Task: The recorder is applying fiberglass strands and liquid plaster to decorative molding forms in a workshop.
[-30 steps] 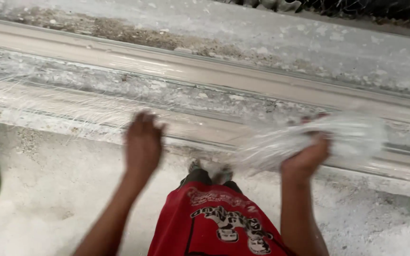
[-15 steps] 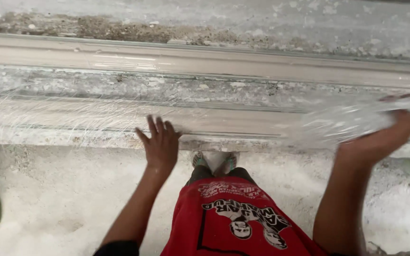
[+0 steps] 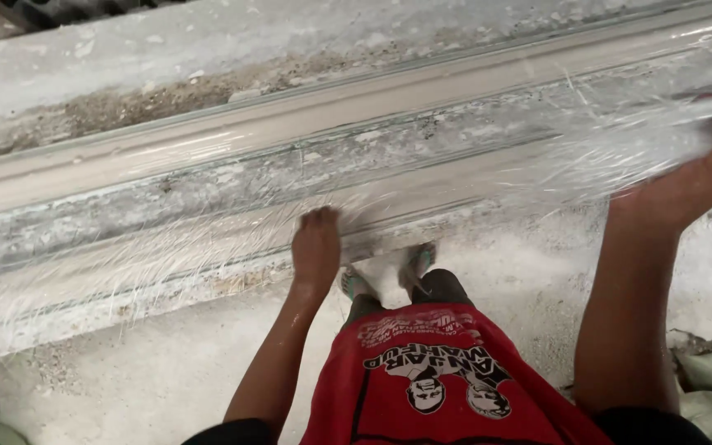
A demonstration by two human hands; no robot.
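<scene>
— Two bare hands work a sheet of clear plastic film (image 3: 208, 247) over a long pale moulded beam (image 3: 422, 99), seen from above a red printed shirt (image 3: 430, 371) and sandalled feet on a dusty white floor (image 3: 125, 379). How are the hands set?

— Left hand (image 3: 316, 247), fingers together, lies flat, palm down, pressing the film against the beam's near edge. Right hand (image 3: 702, 177), off to the side and slightly farther out, is buried in a bunched, crinkled mass of film; it looks closed on the gather, though the fingers are hidden.

— How would the film handle?

— Probably feather-light, limp and clingy, easy to tear if yanked. It drapes along the beam from the left hand outward and beyond the right. Best taken in a bunched handful, as at the right, while a flat palm pins it. Beyond both hands the beam's far ledge is crusted with grey-brown grit (image 3: 150, 103).
</scene>
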